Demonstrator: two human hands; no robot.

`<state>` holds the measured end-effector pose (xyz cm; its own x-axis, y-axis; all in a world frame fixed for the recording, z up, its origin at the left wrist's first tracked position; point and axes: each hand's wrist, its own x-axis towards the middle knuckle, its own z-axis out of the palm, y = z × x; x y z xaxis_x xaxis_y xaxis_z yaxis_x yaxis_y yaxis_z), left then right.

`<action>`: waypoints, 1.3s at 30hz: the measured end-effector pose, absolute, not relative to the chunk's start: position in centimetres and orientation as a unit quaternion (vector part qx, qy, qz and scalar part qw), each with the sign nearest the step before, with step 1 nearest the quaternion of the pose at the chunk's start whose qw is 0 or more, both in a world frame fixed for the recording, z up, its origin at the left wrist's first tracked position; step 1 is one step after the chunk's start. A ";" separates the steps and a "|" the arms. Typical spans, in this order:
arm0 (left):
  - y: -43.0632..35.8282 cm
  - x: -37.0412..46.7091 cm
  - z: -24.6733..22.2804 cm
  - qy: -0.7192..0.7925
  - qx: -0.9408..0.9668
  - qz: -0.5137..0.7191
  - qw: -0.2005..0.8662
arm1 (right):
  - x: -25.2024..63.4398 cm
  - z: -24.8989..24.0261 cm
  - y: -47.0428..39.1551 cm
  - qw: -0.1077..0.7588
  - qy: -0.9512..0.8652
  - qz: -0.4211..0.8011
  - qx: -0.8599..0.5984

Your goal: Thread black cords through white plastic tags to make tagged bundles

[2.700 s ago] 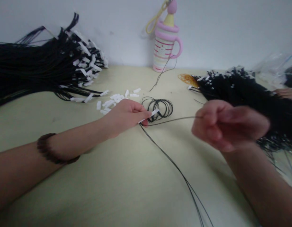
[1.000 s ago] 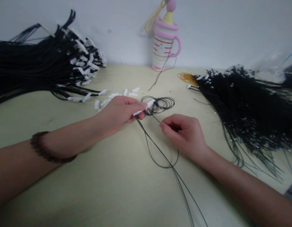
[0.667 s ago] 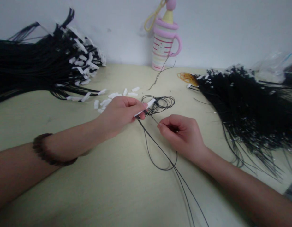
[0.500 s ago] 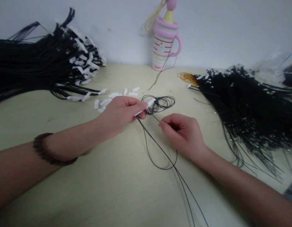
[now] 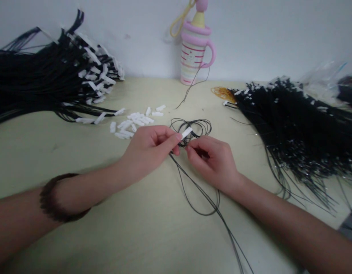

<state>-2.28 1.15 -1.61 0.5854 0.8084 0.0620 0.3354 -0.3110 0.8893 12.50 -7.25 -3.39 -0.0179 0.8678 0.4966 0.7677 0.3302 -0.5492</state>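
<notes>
My left hand [image 5: 153, 146] pinches a white strip [image 5: 187, 132] and black cords between thumb and fingers. Beyond the fingertips lies a loose coil of thin black cord [image 5: 203, 123]. Close on the right, my right hand [image 5: 214, 158] is closed in a pinch on a black cord, its fingertips nearly touching the left ones. Long black cords [image 5: 203, 191] trail from the left hand towards the front edge of the view, with a loop hanging beneath the right hand. Several small white pieces [image 5: 140, 120] lie on the table behind the left hand.
A big bundle of black cords with white tags [image 5: 35, 80] lies at the left. Another black bundle [image 5: 301, 125] covers the right, beside orange bands [image 5: 221, 92] and a clear plastic bag [image 5: 327, 80]. A pink-and-white cup [image 5: 193, 53] stands against the wall.
My left hand has moved slightly right and nearer me with the strip. The right fingertips have come closer to the left ones, and the white pieces show more fully.
</notes>
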 end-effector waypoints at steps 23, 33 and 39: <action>1.7 -2.3 -1.4 0.366 0.731 0.300 0.491 | 13.1 -3.6 -6.8 0.421 -0.698 0.121 -0.567; 0.5 -4.4 2.9 0.199 0.734 0.250 0.600 | 16.4 -3.4 -6.2 0.439 -0.640 0.441 -0.451; -2.0 -5.0 2.9 0.043 0.942 0.201 0.266 | 17.8 -2.9 -5.6 0.536 -0.490 0.506 -0.465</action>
<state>-5.03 -1.99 2.92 0.9152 0.1882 0.3563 -0.0258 -0.8551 0.5179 17.81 -5.56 -2.89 0.0082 0.9984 0.0553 -0.0859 0.0558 -0.9947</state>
